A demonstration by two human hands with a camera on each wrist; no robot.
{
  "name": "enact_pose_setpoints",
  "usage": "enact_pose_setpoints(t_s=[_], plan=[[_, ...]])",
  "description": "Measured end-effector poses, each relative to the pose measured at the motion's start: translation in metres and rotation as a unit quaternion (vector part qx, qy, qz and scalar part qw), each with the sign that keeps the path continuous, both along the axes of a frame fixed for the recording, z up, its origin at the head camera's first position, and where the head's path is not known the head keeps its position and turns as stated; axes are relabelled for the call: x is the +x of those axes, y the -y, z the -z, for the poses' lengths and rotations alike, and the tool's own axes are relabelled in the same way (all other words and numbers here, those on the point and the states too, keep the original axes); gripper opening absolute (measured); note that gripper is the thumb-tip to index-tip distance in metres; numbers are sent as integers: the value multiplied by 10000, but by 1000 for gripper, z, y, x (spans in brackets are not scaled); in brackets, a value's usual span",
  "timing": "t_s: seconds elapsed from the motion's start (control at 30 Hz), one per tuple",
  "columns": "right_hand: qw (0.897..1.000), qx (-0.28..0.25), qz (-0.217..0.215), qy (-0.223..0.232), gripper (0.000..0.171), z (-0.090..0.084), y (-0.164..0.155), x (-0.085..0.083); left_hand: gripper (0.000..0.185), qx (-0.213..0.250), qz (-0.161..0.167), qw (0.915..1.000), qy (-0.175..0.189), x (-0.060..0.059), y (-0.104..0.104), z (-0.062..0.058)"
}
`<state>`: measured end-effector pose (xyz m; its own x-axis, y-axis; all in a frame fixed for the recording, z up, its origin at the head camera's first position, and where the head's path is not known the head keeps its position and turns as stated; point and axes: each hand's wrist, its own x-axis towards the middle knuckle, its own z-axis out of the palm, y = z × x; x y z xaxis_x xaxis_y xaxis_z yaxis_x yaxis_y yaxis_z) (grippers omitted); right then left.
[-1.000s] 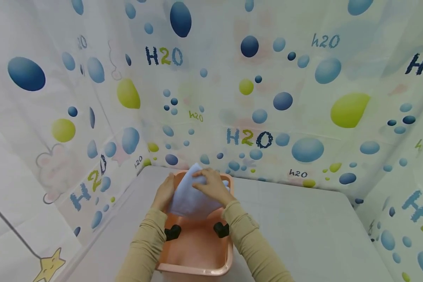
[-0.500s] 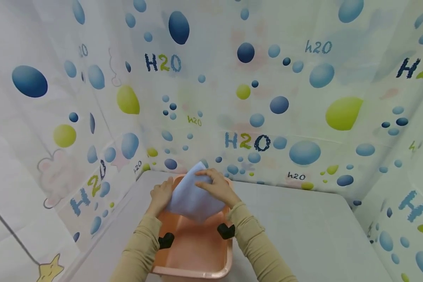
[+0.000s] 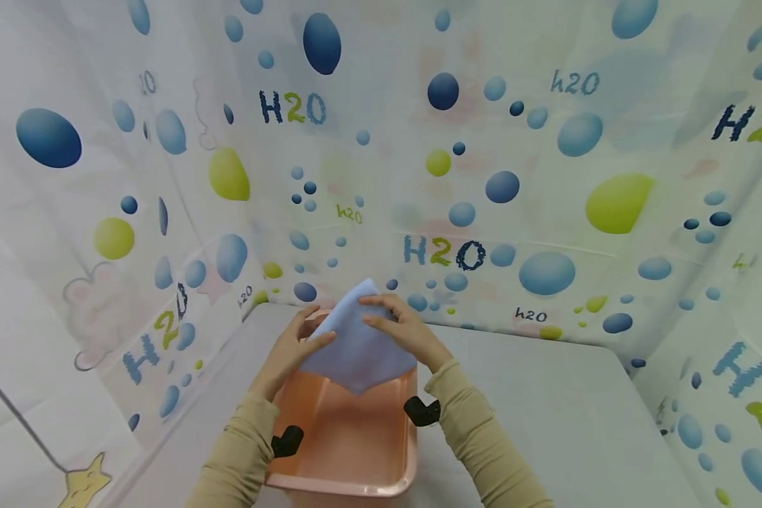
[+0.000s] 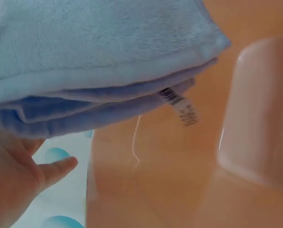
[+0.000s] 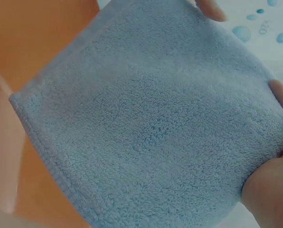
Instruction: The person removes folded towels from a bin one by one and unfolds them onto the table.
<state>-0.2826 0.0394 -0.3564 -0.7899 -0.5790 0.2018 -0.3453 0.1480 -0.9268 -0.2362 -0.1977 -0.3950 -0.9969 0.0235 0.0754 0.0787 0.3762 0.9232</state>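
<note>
My left hand (image 3: 297,347) and right hand (image 3: 398,330) grip folded blue towel (image 3: 357,344) from either side, held above far end of pink basin (image 3: 343,451), one corner pointing down into it.

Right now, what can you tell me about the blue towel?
The towel is light blue, soft terry cloth, folded into a square of several layers. A small white tag with a barcode hangs from its edge in the left wrist view. It is held tilted above the pink basin, apart from it; the left hand and right hand grip opposite sides.
</note>
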Motion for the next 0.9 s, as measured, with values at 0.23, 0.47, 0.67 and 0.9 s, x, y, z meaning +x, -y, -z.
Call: enact_pose_setpoints(t_s=[0.23, 0.47, 0.67, 0.9], plan=[[9991, -368, -182, 144, 38, -5, -20, 4, 84, 157, 409, 9990, 63, 3, -10, -2], [9967, -668, -441, 112, 42, -10, -30, 10, 81, 301, 378, 9984, -294, 3, -13, 0], [9934, -996, -574, 38, 52, -17, -32, 19, 71, 425, -74, 9969, -659, 7, -14, -3], [9797, -1726, -952, 353, 71, -27, -36, 22, 58, 576, 116, 9975, -405, 6, -19, -10]])
